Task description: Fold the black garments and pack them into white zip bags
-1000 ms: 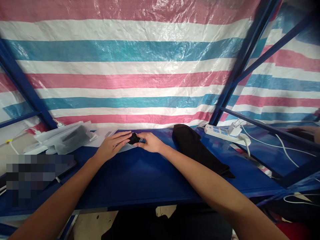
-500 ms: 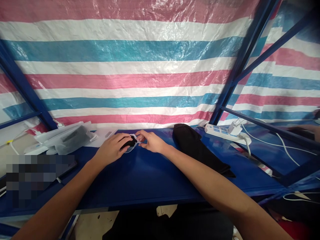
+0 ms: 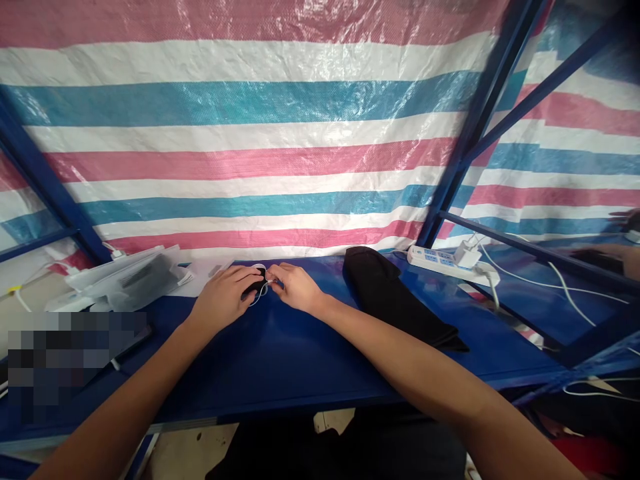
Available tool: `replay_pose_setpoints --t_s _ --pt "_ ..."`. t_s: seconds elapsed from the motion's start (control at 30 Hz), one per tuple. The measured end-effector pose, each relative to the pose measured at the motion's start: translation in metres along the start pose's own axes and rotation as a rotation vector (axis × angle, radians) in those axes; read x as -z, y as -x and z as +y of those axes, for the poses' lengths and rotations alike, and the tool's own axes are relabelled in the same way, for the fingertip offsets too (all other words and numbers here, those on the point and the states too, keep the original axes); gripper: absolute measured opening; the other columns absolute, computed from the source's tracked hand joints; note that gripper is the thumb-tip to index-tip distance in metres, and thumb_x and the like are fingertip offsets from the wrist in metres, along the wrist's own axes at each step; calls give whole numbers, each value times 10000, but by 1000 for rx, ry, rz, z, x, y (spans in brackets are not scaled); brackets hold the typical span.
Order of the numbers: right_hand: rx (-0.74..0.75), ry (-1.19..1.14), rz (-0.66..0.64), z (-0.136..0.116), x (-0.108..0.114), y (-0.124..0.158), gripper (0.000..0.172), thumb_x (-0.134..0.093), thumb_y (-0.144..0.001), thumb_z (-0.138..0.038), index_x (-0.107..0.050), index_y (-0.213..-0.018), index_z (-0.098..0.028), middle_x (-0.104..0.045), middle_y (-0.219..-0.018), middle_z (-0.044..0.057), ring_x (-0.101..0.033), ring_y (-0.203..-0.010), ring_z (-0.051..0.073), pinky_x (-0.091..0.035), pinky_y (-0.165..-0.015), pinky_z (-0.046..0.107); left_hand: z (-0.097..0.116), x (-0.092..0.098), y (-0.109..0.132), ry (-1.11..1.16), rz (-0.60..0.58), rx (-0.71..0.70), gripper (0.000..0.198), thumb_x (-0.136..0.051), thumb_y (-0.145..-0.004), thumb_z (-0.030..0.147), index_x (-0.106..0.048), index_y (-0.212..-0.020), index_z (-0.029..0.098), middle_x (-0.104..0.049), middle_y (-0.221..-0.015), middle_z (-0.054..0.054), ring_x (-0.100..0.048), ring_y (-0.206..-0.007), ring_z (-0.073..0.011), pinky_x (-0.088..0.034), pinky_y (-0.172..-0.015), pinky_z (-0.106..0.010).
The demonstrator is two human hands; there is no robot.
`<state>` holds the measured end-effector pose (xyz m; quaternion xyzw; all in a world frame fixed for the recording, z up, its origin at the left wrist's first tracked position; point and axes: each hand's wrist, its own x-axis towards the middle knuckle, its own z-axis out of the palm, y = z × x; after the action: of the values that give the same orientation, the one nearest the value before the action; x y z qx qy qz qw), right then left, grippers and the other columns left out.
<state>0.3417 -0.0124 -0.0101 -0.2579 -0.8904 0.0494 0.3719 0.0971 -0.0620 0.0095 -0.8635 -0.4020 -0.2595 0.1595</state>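
My left hand curls over a small black rounded object on the blue tabletop. A thin white cable loops around that object. On its right side, my right hand pinches the white cable between thumb and fingers. My left palm covers part of the black object, so its exact kind cannot be made out.
Folded black cloth lies right of my hands. Beyond it sits a white power strip with plugs and trailing cables. Plastic-wrapped items stand at the left, near a blurred-out dark patch. Blue metal posts and a striped tarp close off the back.
My right hand's fingers have closed in from a looser, more spread pose onto the white cable. The left hand stays over the black object, and the view has shifted slightly.
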Motion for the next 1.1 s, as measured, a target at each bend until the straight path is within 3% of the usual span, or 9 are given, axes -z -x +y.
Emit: replay_pose_setpoints --t_s 0.3,0.4,0.57,0.8,0.97,1.1 --pt "17 -28 19 2 3 -1 208 -598 -984 -61 -604 -1096 -237 -739 -1022 46 -674 -944 229 -479 -821 314 6 1 -16 -38 -47 89 298 -643 -944 199 -767 -1197 298 -774 -1329 -54 -658 -1201 -360 -504 -984 -518" --pt "-12 -65 39 3 5 -4 191 -597 -981 -79 -611 -1084 -238 -721 -995 40 -670 -923 222 -478 -811 310 -2 4 -20 -20 -31 107 269 -649 -919 181 -731 -1156 279 -772 -1262 -69 -665 -1157 -358 -509 -967 -510" --pt "-96 -224 139 7 8 -11 124 -610 -976 -136 -610 -1057 -230 -707 -970 25 -671 -860 197 -494 -783 293 -17 7 -17 50 11 145 293 -577 -964 194 -627 -1246 255 -705 -1301 -94 -684 -1158 -329 -535 -966 -472" --pt "-83 -298 168 2 8 -13 83 -621 -972 -200 -608 -1051 -225 -690 -937 17 -664 -831 189 -514 -785 307 -17 3 -10 132 121 200 250 -542 -1020 249 -576 -1267 247 -681 -1300 -91 -681 -1181 -309 -540 -982 -445" --pt "-76 -329 165 -8 9 -13 96 -609 -997 -232 -612 -1093 -233 -700 -980 23 -673 -872 193 -535 -830 317 -10 2 -15 98 128 180 259 -531 -1015 222 -612 -1260 242 -694 -1269 -97 -676 -1170 -313 -542 -983 -454" --pt "-42 -272 143 -13 11 -12 97 -583 -1020 -218 -616 -1111 -229 -713 -1013 35 -680 -905 202 -531 -847 322 -7 2 -21 71 60 93 279 -530 -1011 203 -689 -1234 257 -724 -1279 -94 -666 -1183 -309 -536 -1038 -478"
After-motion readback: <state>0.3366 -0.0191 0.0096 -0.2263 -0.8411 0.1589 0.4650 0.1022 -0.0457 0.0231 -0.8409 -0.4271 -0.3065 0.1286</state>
